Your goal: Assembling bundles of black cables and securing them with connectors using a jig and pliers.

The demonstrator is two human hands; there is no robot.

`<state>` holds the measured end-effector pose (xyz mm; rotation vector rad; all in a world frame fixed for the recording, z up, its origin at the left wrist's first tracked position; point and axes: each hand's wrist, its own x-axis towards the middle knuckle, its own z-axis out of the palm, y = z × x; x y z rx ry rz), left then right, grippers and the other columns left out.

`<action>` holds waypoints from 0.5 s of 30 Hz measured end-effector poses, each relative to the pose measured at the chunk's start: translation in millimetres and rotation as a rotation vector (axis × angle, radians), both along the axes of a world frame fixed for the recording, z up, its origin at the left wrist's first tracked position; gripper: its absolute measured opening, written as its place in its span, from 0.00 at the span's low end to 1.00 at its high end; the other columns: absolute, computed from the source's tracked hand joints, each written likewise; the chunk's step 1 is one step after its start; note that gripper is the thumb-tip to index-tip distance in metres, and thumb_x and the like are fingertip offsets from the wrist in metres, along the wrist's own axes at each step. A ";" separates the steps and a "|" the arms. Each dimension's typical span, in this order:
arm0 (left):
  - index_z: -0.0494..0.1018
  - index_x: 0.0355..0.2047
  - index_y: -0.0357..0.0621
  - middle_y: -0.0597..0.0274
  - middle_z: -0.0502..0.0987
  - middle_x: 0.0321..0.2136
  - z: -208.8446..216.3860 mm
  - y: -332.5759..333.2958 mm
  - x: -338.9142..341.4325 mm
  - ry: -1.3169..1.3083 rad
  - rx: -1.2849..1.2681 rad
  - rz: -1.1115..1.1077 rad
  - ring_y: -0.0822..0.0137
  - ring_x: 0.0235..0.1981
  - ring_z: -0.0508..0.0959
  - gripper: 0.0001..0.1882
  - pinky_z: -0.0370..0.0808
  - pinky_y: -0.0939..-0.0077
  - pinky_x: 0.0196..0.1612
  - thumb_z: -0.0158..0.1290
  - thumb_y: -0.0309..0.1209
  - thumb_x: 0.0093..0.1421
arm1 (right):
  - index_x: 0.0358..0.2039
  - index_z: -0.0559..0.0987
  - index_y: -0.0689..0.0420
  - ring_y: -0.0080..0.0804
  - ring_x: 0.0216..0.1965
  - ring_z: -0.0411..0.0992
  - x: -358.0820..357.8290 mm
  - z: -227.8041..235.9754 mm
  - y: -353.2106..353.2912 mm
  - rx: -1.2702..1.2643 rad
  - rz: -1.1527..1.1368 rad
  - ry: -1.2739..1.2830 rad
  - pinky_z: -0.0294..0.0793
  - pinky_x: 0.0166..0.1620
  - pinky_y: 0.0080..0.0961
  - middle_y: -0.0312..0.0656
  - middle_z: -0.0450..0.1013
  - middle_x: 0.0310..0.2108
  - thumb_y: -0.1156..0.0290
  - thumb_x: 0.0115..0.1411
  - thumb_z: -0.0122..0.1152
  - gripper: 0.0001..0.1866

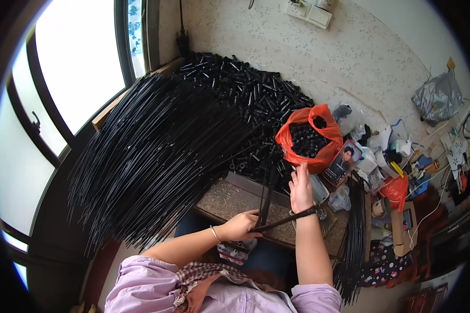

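My left hand (pixel 238 226) is closed around the near end of a dark rod (pixel 282 223) that slants up to my right wrist and passes across it. My right hand (pixel 301 192) has its fingers stretched out, just in front of an orange plastic bag (pixel 329 156) filled with small black parts (pixel 306 140). Nothing shows in its fingers. Dark upright strips (pixel 267 195) stand between my two hands; their lower ends are partly hidden by the left hand. Behind lies a heap of short black tubes (pixel 245 86).
A large bundle of long thin black rods (pixel 151 151) fans out on the left. More thin rods (pixel 353 235) hang over the table's right side. A phone (pixel 342 163) with a lit screen leans by the bag. Cluttered items and a red bag (pixel 396 190) fill the right.
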<state>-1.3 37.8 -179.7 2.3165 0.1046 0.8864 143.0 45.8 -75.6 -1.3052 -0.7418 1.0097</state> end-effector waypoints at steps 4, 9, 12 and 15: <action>0.59 0.40 0.31 0.47 0.57 0.44 -2.9 -4.2 -2.9 0.286 0.062 0.437 0.54 0.49 0.54 0.34 0.49 0.60 0.50 0.54 0.42 0.35 | 0.39 0.62 0.69 0.46 0.36 0.65 8.3 1.6 -37.5 0.255 0.696 0.613 0.61 0.43 0.35 0.59 0.65 0.32 0.39 0.47 0.22 0.41; 0.46 0.50 0.44 0.50 0.44 0.51 11.2 11.9 0.2 0.343 0.217 0.294 0.55 0.53 0.45 0.47 0.44 0.54 0.50 0.55 0.43 0.30 | 0.36 0.65 0.68 0.37 0.34 0.66 8.1 -7.9 -68.0 0.185 0.544 0.305 0.61 0.42 0.26 0.51 0.67 0.32 0.41 0.49 0.21 0.39; 0.59 0.43 0.50 0.62 0.50 0.51 12.7 28.9 4.7 0.388 0.485 -0.208 0.64 0.53 0.48 0.31 0.41 0.55 0.51 0.51 0.38 0.34 | 0.35 0.65 0.64 0.34 0.35 0.65 8.6 -38.0 -34.8 -0.140 -0.087 0.248 0.61 0.41 0.27 0.46 0.66 0.31 0.47 0.51 0.34 0.29; 0.68 0.30 0.47 0.61 0.55 0.48 2.9 31.6 13.9 0.314 0.578 -0.396 0.64 0.52 0.50 0.16 0.40 0.53 0.51 0.46 0.36 0.37 | 0.34 0.63 0.65 0.40 0.37 0.64 20.8 -77.2 -9.5 -0.208 0.236 0.608 0.61 0.41 0.32 0.49 0.65 0.33 0.48 0.48 0.41 0.28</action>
